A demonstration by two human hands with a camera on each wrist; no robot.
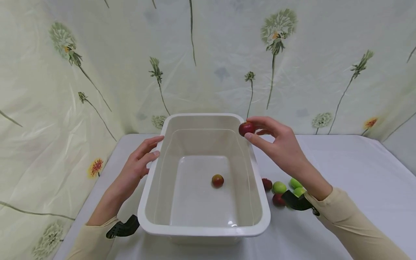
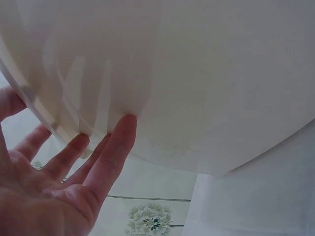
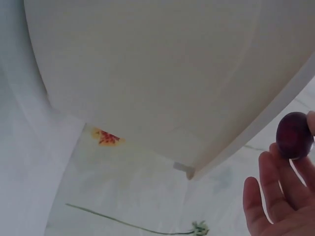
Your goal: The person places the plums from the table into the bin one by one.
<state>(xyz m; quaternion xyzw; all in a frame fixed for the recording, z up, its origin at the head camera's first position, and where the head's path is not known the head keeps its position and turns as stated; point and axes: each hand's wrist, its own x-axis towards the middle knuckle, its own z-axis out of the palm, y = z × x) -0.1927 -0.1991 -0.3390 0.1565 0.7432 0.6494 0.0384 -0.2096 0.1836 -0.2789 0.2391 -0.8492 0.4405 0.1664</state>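
Observation:
A white plastic tub (image 1: 204, 230) stands upright in the middle of the table. My left hand (image 1: 138, 162) is at its left rim; in the left wrist view, several fingertips (image 2: 129, 120) touch the outer wall, fingers nearly straight. Between thumb and fingers, my right hand (image 1: 276, 139) pinches a dark red plum (image 1: 246, 129) over the right rim near the back corner. The right wrist view shows the same plum (image 3: 294, 135) beside the tub's outer wall. One reddish-brown plum (image 1: 217, 181) lies on the tub's floor, right of centre.
On the table right of the tub, below my right wrist, lie red plums (image 1: 278, 200) and several green fruits (image 1: 279, 187), partly covered by the wrist strap (image 1: 297, 201). Behind the white tablecloth (image 1: 351, 173) hangs a dandelion-patterned curtain (image 1: 221, 54).

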